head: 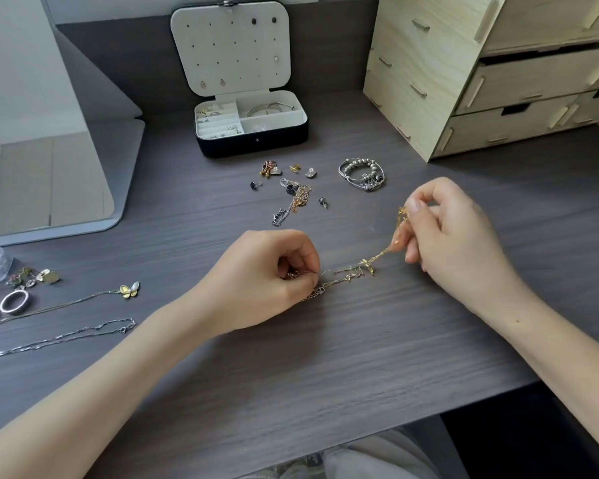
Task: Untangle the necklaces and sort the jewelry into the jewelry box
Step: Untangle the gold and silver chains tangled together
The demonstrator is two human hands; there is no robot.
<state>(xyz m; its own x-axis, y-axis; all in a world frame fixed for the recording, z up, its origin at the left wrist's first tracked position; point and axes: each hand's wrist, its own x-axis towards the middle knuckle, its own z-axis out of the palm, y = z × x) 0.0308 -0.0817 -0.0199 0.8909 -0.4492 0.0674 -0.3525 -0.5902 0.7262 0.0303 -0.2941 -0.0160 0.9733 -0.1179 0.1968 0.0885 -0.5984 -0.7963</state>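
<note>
A tangle of thin gold chains (358,269) stretches between my two hands just above the dark desk. My left hand (267,281) pinches one end of it close to the desk. My right hand (453,233) pinches the other end, raised a little higher. The black jewelry box (253,145) stands open at the back, with rings and bangles in its white compartments and earrings on its lid panel. A second knot of silver and gold chains (293,198) lies between the box and my hands.
Loose earrings (270,169) and beaded silver bangles (362,174) lie in front of the box. At the left lie a butterfly pendant necklace (129,289), a silver chain (59,338), a ring (14,301) and small charms. A wooden drawer unit (491,74) stands back right, a mirror (45,133) at left.
</note>
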